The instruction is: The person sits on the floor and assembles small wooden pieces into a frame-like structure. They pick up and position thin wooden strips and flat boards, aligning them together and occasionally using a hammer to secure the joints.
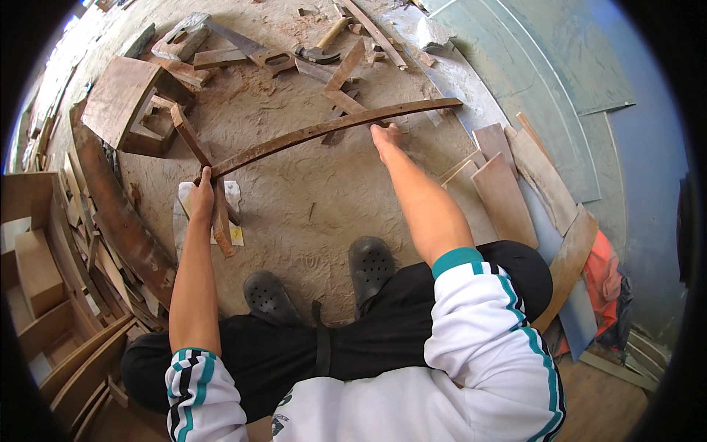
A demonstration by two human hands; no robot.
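A long brown wooden strip (294,138) stretches across in front of me, its right end farther off than its left. My left hand (200,199) is closed around its left end, where short wooden crosspieces (191,136) meet it at an angle. Toward the strip's right part, my right hand (384,138) grips it from the near side, fingers partly hidden. Beside that hand, angled wooden pieces (343,81) reach beyond the strip; whether they are joined to it I cannot tell.
A claw hammer (331,35) and a handsaw (254,51) lie on the dusty floor beyond. An open wooden box (121,99) stands at left, above stacked boards (110,258). Loose planks (504,197) and an orange bag (602,276) are on the right.
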